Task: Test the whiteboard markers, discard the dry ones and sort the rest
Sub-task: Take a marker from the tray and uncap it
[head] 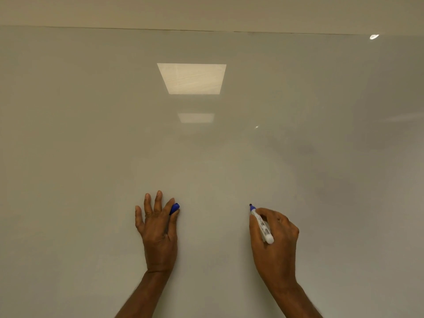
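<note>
A glossy whiteboard (206,145) fills nearly the whole view. My right hand (275,239) grips a white-barrelled marker (262,224) with a blue tip, and the tip points up-left at or just off the board surface. No ink mark shows on the board near the tip. My left hand (157,228) lies with its outer fingers spread against the board, while thumb and forefinger pinch the blue marker cap (174,208).
The board's top edge (206,30) runs across the upper part of the view with plain wall above it. Ceiling lights are reflected in the board (192,78). No other markers, tray or bin are in view.
</note>
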